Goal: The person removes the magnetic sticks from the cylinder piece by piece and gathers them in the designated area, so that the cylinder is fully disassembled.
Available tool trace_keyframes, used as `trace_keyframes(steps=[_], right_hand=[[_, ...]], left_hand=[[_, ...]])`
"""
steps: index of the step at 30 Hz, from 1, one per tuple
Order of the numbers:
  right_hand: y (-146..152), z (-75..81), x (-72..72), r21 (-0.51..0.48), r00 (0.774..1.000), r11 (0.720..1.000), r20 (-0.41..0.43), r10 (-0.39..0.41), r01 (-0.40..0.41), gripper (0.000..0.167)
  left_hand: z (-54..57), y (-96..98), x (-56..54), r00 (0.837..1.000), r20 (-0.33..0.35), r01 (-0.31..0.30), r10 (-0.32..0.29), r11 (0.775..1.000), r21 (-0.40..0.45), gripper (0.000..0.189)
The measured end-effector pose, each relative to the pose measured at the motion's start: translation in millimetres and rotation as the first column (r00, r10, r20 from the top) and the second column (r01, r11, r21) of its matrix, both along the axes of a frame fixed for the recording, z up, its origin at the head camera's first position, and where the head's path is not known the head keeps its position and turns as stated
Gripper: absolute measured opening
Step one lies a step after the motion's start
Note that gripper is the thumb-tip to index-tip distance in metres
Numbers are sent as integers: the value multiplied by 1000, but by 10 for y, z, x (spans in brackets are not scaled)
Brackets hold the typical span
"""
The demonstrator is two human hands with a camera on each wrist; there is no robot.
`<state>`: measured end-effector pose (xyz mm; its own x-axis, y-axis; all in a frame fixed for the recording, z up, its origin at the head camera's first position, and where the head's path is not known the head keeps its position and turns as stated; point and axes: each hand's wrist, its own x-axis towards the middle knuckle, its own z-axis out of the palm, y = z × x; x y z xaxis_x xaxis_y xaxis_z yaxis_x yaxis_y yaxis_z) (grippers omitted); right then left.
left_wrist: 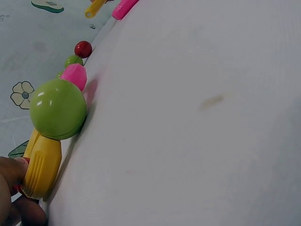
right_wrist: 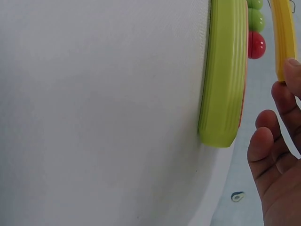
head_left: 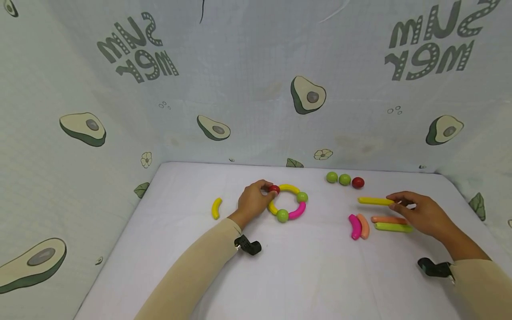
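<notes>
My left hand (head_left: 254,198) pinches a red ball (head_left: 274,189) on the far left of a ring of toy pieces. Around that ring run a yellow curved stick (head_left: 289,188), a green ball (head_left: 302,197), a pink curved stick (head_left: 298,211), another green ball (head_left: 282,216) and a second yellow curved stick (left_wrist: 43,165), partly behind the fingers in the head view. Off to the right, my right hand (head_left: 428,215) holds a straight yellow stick (head_left: 372,201) by one end, between thumb and fingers. It is above a straight orange stick (head_left: 388,219) and a straight green stick (head_left: 393,227).
A loose yellow curved stick (head_left: 216,208) lies left of the left hand. Pink (head_left: 354,227) and orange (head_left: 363,226) curved sticks lie side by side near the right hand. Along the back sit two green balls (head_left: 332,177) and a red ball (head_left: 358,182). A patterned cloth hangs behind the white table (head_left: 300,266).
</notes>
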<state>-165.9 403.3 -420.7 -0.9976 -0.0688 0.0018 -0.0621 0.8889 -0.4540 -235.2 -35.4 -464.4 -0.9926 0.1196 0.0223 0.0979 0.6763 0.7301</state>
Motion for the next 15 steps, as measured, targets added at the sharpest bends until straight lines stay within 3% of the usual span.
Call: trace_keyframes(steps=[15], right_hand=[[153, -58, 26, 17, 999, 1000, 49, 7, -8, 36]], left_hand=[[-22, 5, -11, 1000, 0, -2, 2, 1000, -1, 26]])
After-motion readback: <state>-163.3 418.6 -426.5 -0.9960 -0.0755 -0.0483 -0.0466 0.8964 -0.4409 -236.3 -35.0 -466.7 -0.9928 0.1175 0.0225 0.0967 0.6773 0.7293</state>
